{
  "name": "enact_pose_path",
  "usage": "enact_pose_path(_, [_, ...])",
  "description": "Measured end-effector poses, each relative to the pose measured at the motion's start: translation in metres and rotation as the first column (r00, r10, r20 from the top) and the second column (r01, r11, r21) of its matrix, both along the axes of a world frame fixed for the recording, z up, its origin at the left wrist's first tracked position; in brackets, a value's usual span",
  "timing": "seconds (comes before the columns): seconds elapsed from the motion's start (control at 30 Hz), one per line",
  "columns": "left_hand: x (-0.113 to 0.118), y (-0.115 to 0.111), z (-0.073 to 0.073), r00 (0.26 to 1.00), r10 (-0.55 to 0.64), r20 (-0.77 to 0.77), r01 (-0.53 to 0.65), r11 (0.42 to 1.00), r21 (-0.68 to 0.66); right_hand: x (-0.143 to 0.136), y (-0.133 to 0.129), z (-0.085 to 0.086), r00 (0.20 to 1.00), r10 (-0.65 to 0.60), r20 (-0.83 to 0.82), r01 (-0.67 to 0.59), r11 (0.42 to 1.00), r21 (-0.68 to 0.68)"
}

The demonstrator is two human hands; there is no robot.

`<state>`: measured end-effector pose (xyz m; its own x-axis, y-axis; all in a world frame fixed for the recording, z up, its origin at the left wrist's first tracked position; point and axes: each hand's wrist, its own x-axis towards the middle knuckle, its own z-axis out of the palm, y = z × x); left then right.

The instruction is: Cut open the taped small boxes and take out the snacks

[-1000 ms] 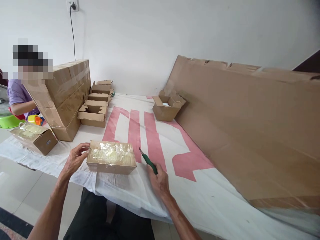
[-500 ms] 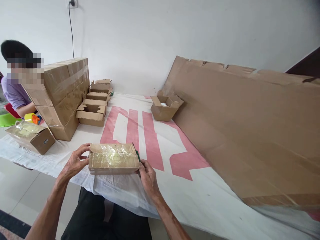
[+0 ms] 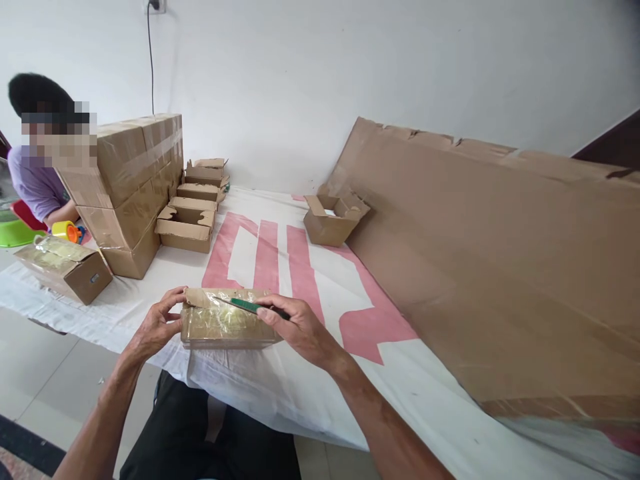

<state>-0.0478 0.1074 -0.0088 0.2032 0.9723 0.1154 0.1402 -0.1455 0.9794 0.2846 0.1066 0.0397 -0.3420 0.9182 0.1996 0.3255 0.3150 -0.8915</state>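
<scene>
A small taped cardboard box [image 3: 220, 331] lies in front of me near the table's front edge, shiny clear tape across its top. At its left end, my left hand [image 3: 159, 325] grips the corner, with the thumb on the near side and fingers at the top. My right hand [image 3: 300, 328] is closed round a green utility knife [image 3: 245, 305]. The knife lies slantwise over the box top, its thin tip pointing left toward the tape seam. Whether the tip touches the tape I cannot tell.
Stacked sealed boxes [image 3: 135, 175] stand at the left, with a taped box [image 3: 67, 267] before them. Several opened boxes [image 3: 185, 227] sit beside the stack. Another open box [image 3: 330, 223] stands by a large leaning cardboard sheet [image 3: 475, 267]. A person [image 3: 37, 160] is at far left.
My right hand has moved from the box's right end to above its top, now with the green knife pointing left. The left hand stays on the box's left end.
</scene>
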Motion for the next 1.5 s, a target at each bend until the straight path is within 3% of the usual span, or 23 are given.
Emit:
enact_pose_path(0.23, [0.002, -0.003, 0.001, 1.0, 0.003, -0.009, -0.003, 1.0, 0.007, -0.021, 0.014, 0.029, 0.978, 0.152, 0.142, -0.158, 0.987, 0.031])
enact_pose_path(0.77, [0.0, -0.003, 0.003, 0.999, -0.015, -0.039, 0.016, 0.999, 0.027, -0.04, 0.028, 0.067, 0.854, 0.183, 0.486, -0.253, 0.964, 0.081])
enact_pose_path(1.0, [-0.002, 0.003, 0.002, 0.995, -0.025, -0.094, 0.029, 0.999, 0.043, -0.058, 0.034, 0.082, 0.685, 0.104, 0.721, -0.267, 0.957, 0.115])
enact_pose_path(1.17, [-0.005, 0.009, 0.001, 0.973, 0.015, -0.231, 0.005, 0.996, 0.085, -0.074, 0.04, 0.095, 0.556, 0.061, 0.829, -0.271, 0.956, 0.111])
enact_pose_path(1.3, [-0.006, 0.011, 0.005, 0.95, 0.018, -0.312, 0.015, 0.994, 0.106, -0.078, 0.05, 0.091, 0.492, 0.06, 0.869, -0.3, 0.948, 0.105])
enact_pose_path(1.5, [-0.01, 0.012, 0.011, 0.93, 0.05, -0.365, -0.005, 0.992, 0.123, -0.056, 0.068, 0.068, 0.551, 0.054, 0.832, -0.352, 0.919, 0.174])
